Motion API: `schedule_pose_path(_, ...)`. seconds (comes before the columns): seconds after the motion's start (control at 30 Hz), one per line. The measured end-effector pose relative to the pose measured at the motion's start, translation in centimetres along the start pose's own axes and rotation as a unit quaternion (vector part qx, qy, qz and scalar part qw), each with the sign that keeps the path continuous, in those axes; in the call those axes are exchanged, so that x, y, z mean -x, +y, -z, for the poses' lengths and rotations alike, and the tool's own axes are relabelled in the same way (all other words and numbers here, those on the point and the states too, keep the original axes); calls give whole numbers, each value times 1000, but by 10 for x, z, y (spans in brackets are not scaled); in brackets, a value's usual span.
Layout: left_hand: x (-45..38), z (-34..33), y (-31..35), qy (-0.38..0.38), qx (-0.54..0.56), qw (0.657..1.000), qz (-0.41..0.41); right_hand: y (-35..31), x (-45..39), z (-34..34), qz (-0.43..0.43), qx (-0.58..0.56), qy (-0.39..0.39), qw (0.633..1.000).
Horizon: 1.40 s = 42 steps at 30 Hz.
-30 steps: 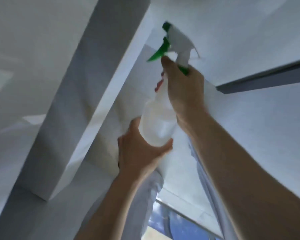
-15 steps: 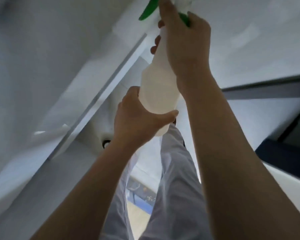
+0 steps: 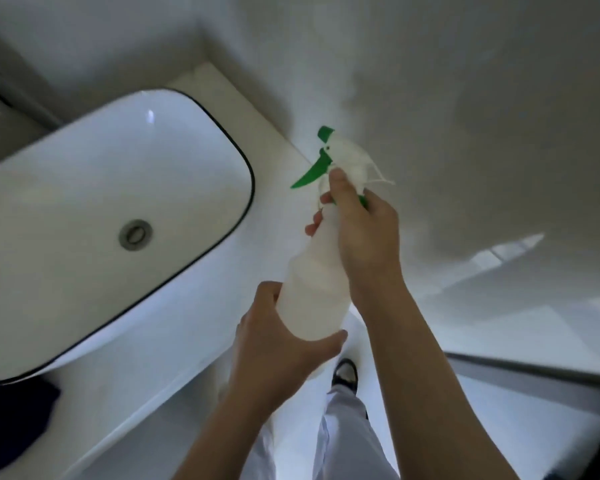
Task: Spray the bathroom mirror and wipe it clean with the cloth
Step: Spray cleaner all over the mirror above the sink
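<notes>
**Head view: spray bottle held in both hands above the bench beside the basin**

Head camera looks down on a translucent white spray bottle [image 3: 314, 289] with a green trigger [image 3: 313, 172] and green nozzle tip [image 3: 325, 132], held tilted with the nozzle pointing up and away. The right hand [image 3: 366, 237] wraps the bottle's neck, thumb lying along the near side of the head and fingertips curling round the far side below the trigger; that grip is pressed closed on the bottle. The left hand [image 3: 281, 348] cups the base, thumb and fingers curled round it, so this grip too is clamped on the bottle. Left of the bottle sits a white basin [image 3: 66, 306] with a dark rim line and a metal drain [image 3: 135, 234], resting on a pale bench [image 3: 194, 368].

To spray well, I judge the left hand should steady the base while the right forefinger moves onto the trigger, the nozzle aimed squarely at the glass, with short, evenly spread pulls.

The mirror cannot be made out with confidence; the pale surface beyond the nozzle may be wall or glass. No cloth is clearly visible; a dark shape [image 3: 18, 414] at the lower left edge is cut off and unidentifiable. Whether any finger rests on the trigger is unclear. The liquid level inside the bottle is hard to read. Below the arms, pale trousers [image 3: 347, 441] and a dark shoe [image 3: 344, 372] show.
</notes>
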<state>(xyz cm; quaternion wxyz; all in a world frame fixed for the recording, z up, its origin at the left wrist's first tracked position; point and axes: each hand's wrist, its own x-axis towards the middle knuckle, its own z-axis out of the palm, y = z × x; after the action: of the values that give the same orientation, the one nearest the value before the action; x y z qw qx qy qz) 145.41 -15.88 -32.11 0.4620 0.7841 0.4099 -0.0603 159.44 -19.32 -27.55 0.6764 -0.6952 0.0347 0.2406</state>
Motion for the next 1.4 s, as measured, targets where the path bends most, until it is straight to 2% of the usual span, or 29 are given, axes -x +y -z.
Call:
schedule_pose_path(0.13,-1,30,38,50,30,998,-9,-51,-7,-17,22,-8,-47,999)
schedule_pose_path(0.27,-6,67,69,132,40,990,-19,-100,-19,-39,65,-49,-98,992)
schedule_pose_path(0.37,-1,90,76,178,19,983,-24,-117,-17,-54,89,-63,-145,983)
schedule_pose_path(0.5,4,118,64,200,0,980,-23,-121,1,-79,117,-79,-192,971)
schedule_pose_path(0.63,-9,145,35,205,36,978,7,-108,9,-122,115,-60,-189,973)
schedule_pose_path(0.77,-22,161,4,166,76,982,51,-80,16,-158,105,-33,-180,978)
schedule_pose_path(0.9,-29,186,-12,114,99,987,54,-70,18,-176,85,-29,-150,985)
schedule_pose_path(0.97,-32,200,-16,76,90,992,51,-68,21,-182,91,-20,-155,983)
schedule_pose_path(1.03,-37,215,-21,69,77,994,32,-67,24,-185,96,-15,-171,981)
schedule_pose_path(1.1,-41,230,-18,99,103,990,2,-67,26,-186,106,1,-190,976)
schedule_pose_path(1.17,-42,247,-5,171,146,974,-20,-67,25,-187,120,23,-209,970)
schedule_pose_path(1.3,-41,277,29,301,263,914,-62,-70,17,-192,136,57,-266,953)
schedule_pose_path(1.4,-40,284,45,330,302,890,-87,-73,8,-192,147,83,-296,940)
